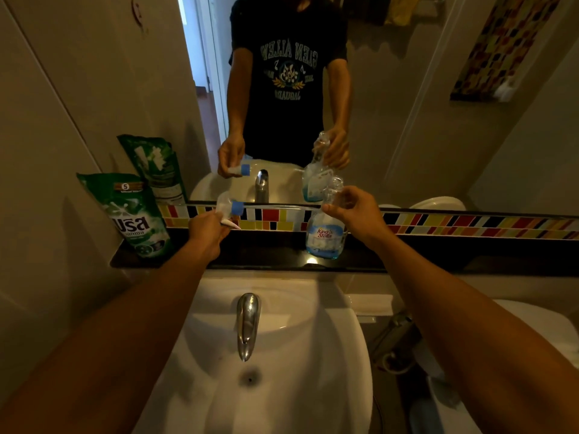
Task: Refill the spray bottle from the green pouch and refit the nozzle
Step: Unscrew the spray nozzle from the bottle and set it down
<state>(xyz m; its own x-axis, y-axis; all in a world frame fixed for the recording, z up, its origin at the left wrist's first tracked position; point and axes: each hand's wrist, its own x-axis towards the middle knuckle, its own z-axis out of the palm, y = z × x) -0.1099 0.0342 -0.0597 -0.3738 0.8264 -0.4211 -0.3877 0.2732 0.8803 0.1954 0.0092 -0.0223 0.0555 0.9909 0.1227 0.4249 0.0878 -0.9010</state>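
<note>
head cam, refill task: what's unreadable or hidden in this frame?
- Spray bottle neck: covered by the right hand, so its grip there is hidden, head view.
- Nozzle: blurred and partly inside the left hand.
- Green pouch: whether it is opened cannot be told; small print too dim.
- Liquid level: dim light, label covers it.

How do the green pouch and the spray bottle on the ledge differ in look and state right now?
The green pouch is opaque and soft-sided; the spray bottle is clear, with blue liquid low inside. The pouch stands untouched at the ledge's left end; the bottle is gripped at its neck by the right hand. The bottle's mouth is open, its nozzle off in the left hand. Both rest on the black ledge.
</note>
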